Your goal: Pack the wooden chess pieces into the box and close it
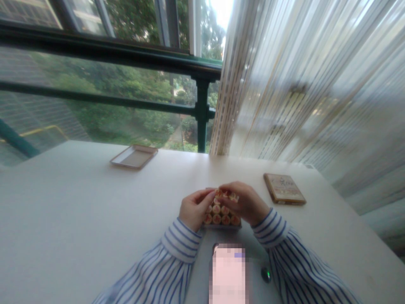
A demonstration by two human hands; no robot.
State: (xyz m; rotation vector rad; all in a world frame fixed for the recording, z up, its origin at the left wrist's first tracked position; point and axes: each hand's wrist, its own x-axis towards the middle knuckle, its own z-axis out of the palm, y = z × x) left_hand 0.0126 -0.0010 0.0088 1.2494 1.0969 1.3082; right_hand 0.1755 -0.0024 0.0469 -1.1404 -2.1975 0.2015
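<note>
In front of me, a small box (221,227) holds rows of round Chinese chess pieces (216,219), pale wood with red characters. At its far side, my left hand (194,207) is closed, its thumb and fingertips against an upper chess piece (218,193). From the other side my right hand (248,202) curls over the same row, with chess pieces (234,197) showing between its thumb and fingers. The fingers hide part of the box, and whether those upper pieces are lifted clear of it is hard to see.
A shallow, pale-lined box lid or tray (134,157) lies at the back left of the white table (95,211). On the right is a flat brown box (284,188) with writing. A phone (227,274) and a small dark round object with a green light (266,275) are near me.
</note>
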